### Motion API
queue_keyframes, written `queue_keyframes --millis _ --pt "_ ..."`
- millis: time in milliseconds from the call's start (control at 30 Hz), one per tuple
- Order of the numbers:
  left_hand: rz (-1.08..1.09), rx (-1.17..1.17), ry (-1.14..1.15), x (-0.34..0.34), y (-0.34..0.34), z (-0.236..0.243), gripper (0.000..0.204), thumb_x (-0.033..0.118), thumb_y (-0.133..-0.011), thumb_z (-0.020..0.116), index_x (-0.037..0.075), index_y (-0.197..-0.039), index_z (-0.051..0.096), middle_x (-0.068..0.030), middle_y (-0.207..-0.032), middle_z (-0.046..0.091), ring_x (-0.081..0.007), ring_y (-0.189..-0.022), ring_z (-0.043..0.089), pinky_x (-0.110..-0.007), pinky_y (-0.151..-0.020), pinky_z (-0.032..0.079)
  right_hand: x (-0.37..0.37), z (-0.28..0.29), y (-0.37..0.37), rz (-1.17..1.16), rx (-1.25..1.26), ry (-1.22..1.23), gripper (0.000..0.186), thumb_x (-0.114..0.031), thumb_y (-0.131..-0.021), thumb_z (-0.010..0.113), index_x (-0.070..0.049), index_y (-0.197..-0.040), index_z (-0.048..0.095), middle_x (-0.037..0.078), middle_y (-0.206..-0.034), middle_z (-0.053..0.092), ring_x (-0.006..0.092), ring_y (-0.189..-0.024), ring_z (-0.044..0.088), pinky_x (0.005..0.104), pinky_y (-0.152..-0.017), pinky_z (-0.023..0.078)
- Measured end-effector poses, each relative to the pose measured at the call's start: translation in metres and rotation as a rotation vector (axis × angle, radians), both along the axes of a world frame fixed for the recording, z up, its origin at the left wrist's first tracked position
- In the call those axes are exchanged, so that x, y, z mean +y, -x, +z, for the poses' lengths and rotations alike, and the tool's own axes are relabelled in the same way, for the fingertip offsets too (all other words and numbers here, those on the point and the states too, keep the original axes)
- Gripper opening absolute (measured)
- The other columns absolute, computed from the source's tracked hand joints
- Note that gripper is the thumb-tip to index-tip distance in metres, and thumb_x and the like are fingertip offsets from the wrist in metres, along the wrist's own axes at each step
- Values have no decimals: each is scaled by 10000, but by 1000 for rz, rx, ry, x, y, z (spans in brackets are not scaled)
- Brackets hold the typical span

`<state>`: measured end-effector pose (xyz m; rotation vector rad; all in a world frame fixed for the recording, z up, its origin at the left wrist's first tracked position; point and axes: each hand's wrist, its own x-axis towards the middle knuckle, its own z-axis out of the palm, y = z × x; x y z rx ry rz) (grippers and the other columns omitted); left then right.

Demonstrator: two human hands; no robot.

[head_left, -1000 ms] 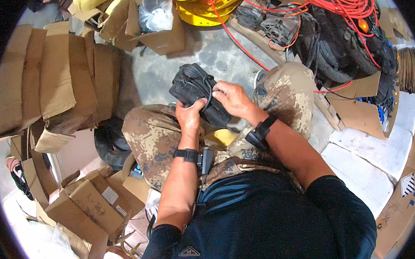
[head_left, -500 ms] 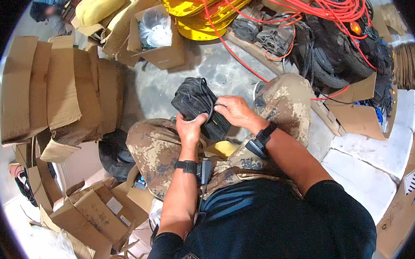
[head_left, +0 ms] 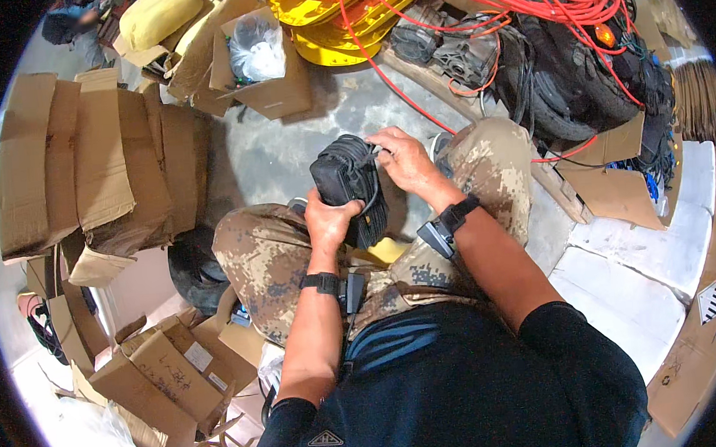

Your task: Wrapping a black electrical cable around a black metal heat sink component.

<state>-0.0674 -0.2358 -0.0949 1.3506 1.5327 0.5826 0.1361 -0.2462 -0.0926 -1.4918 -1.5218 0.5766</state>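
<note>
Bundle of black cord, freshly turned, between camouflage trouser legs, clamped in the left hand; right hand now higher, fingertips pinched on a strand near the upper end, apparently for handling the cord, with the left as support.

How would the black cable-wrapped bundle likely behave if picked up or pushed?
The black bundle probably feels stiff at its core, since it looks block-like in the left hand. Its cable is likely floppier, as it bends in loops around the body. The boxy outline suggests it would sooner slide than roll.
</note>
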Motion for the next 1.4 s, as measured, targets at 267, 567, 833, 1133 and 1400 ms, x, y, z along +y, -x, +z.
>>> queue_keyframes --millis 267,567,833,1133,1400 --pt "-72 -129 133 1 -1 1 589 108 -561 808 -61 -1069 562 -143 -972 674 -223 -837 652 -329 -783 514 0 -7 -17 -73 -147 26 141 -60 -851 567 -7 -974 610 120 -879 631 301 -793 640 367 -704 515" --pt "-102 -138 141 3 1 3 586 89 -555 795 -55 -1075 568 -129 -967 678 -202 -844 648 -315 -794 511 1 4 -15 -107 160 281 251 -33 -811 580 -35 -1061 602 105 -968 573 200 -794 618 316 -704 508" --pt "-68 -188 156 3 1 -1 528 30 -587 762 -44 -1076 579 -92 -966 671 -191 -824 636 -325 -777 505 -1 -6 -17 -158 0 156 205 -69 -801 610 -64 -1003 642 155 -1001 552 342 -954 567 400 -818 464" --pt "2 -376 214 4 0 5 474 -1 -592 766 -40 -1033 596 -84 -969 670 -182 -817 630 -318 -779 501 0 -10 -19 -172 -150 356 261 -159 -827 637 -121 -1084 612 201 -1029 538 433 -931 578 483 -817 474" --pt "42 -353 205 3 -2 7 460 -2 -609 758 -34 -1034 588 -78 -976 663 -186 -825 621 -312 -788 490 2 -14 -13 -170 304 348 322 -75 -812 632 -41 -1126 568 136 -963 630 254 -878 614 359 -793 494"
